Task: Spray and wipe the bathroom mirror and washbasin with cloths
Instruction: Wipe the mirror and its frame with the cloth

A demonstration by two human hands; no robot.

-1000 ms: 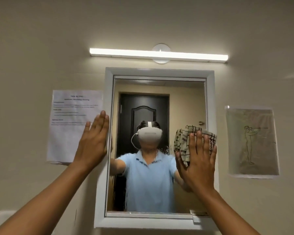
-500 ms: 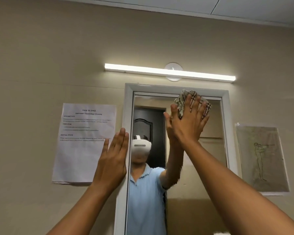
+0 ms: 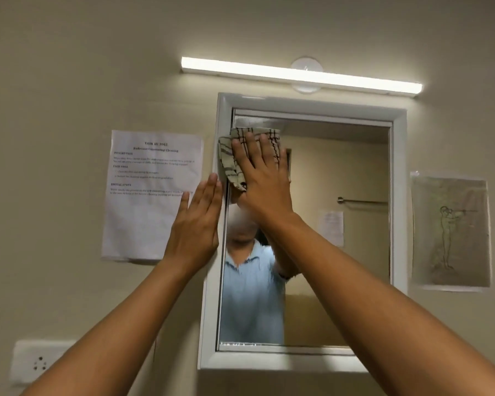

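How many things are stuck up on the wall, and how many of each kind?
Papers: 2, a printed sheet and a drawing
Mirror: 1
Light: 1
Socket: 1
Total: 5

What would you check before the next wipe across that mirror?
1. Cloth flat under the right hand: ok, straight fingers press it on the glass.
2. Cloth reaches the mirror top left corner: ok, it overlaps the frame edge.
3. Left hand braced: ok, flat against the white frame and wall.
4. Path to the right free: ok, bare glass there.
5. Glass wet with spray: cannot tell.
6. Paper notice safe from the cloth: ok, apart from it.
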